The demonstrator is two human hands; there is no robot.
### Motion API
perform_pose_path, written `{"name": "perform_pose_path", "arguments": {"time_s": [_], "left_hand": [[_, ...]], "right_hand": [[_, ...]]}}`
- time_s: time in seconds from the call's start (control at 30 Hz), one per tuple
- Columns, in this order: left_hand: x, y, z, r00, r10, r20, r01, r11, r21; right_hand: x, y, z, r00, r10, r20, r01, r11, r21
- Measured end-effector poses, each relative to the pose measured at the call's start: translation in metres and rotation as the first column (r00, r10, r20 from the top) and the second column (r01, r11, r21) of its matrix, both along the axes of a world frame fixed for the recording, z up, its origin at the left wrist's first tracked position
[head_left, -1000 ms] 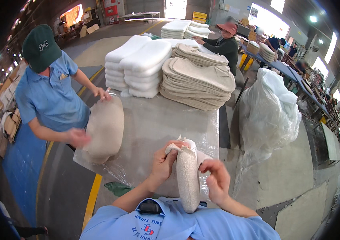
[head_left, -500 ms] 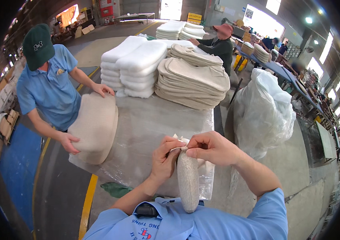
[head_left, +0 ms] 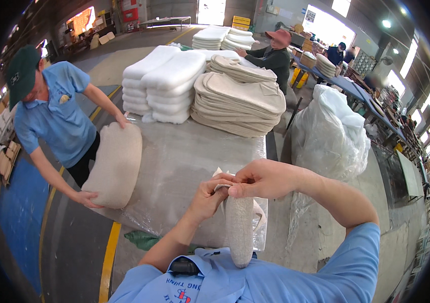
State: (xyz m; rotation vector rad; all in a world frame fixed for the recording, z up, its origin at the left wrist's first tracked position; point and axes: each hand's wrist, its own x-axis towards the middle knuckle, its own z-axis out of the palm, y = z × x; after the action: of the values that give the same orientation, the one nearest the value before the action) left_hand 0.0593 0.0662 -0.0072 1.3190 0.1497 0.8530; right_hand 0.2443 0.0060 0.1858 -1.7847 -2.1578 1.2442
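A beige fabric-covered cushion [head_left: 239, 230] stands edge-on against my chest, its lower end resting near my shirt. At its top, my left hand [head_left: 207, 199] pinches the cloth edge with closed fingers. My right hand [head_left: 265, 179] is closed on the same edge, thumb and fingertips meeting beside the left ones. The fingers partly hide the cloth between them. Some loose beige cloth shows behind the cushion. Across the table's left corner, a co-worker in a blue shirt grips another beige cushion [head_left: 115, 166] by its top and bottom ends.
The table [head_left: 169, 156] has a plastic-wrapped top. On its far side stand a pile of white padding [head_left: 169, 86] and a stack of beige covers [head_left: 240, 103]. A large clear plastic bag [head_left: 328, 136] is at the right. Another person in a red cap stands behind the stacks.
My right hand has rolled over and my right elbow has swung outward, the grip staying at the cushion's top. The co-worker has leaned left and tilted the other cushion.
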Motion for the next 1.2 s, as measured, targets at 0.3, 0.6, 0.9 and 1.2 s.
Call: {"name": "perform_pose_path", "arguments": {"time_s": [0.3,0.6,0.9,1.2], "left_hand": [[-0.008,-0.003,-0.001,0.990,-0.130,-0.059,0.121,0.982,-0.146],[0.002,-0.023,0.017,0.978,0.194,-0.073,-0.190,0.980,0.062],[0.009,-0.021,0.025,0.963,0.233,-0.134,-0.244,0.967,-0.069],[0.004,-0.017,0.025,0.986,0.154,-0.071,-0.169,0.928,-0.332]], "right_hand": [[-0.009,0.008,0.009,0.994,0.098,-0.044,-0.099,0.995,-0.021],[-0.017,-0.013,-0.028,0.996,0.042,-0.083,0.005,0.868,0.496],[-0.038,-0.026,-0.064,0.925,-0.212,-0.314,0.369,0.690,0.622],[-0.061,-0.022,-0.087,0.753,-0.381,-0.536,0.649,0.560,0.515]]}}
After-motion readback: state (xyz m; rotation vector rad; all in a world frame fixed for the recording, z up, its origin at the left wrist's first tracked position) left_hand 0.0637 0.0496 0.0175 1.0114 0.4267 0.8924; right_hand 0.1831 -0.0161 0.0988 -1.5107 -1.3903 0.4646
